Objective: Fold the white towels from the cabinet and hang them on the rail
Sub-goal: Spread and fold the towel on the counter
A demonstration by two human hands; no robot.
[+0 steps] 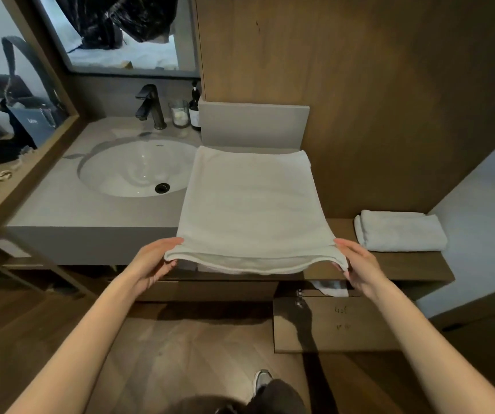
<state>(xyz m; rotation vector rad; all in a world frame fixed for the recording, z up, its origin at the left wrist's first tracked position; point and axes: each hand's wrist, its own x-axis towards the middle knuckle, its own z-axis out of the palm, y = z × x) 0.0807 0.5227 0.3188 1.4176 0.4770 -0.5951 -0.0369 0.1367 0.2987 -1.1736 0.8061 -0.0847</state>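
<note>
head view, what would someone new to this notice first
The white towel in the middle stands out: it lies spread over the counter to the right of the sink, its near corners held up by the left hand and the right hand. To its right a folded towel sits on the wooden ledge. A black tap stands behind the sink.
</note>
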